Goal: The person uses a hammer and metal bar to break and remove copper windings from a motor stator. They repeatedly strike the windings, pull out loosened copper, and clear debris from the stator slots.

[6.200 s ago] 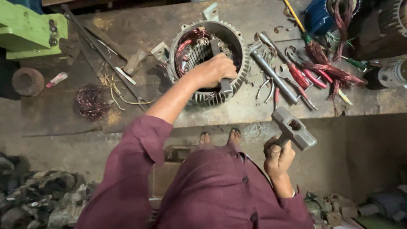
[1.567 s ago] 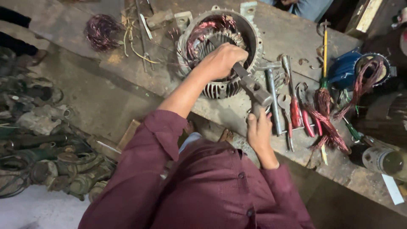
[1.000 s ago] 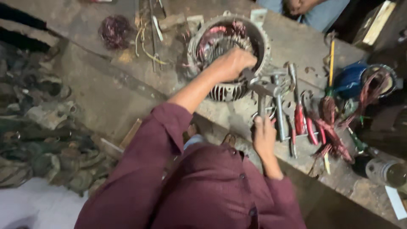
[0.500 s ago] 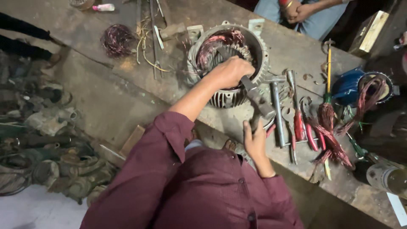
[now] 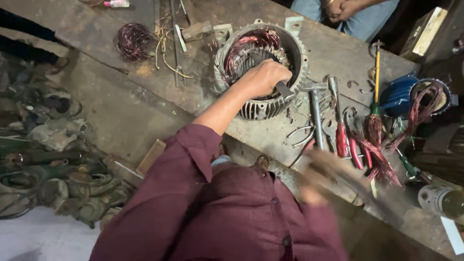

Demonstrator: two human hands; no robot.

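The finned grey motor stator housing [image 5: 261,67] sits upright on the worn surface [image 5: 121,96], copper windings [image 5: 244,46] showing inside; it looks like heavy, rigid cast metal, best held by its ribbed outer wall or rim, away from the soft, easily nicked wire. The left hand [image 5: 263,77] has its fingers closed around a flat metal chisel [image 5: 282,89] set inside the bore, while the right hand [image 5: 314,191] is a blur and I cannot tell its grip.

Maroon button-front shirt [image 5: 232,212], sleeves rolled to elbow, forearms bare.
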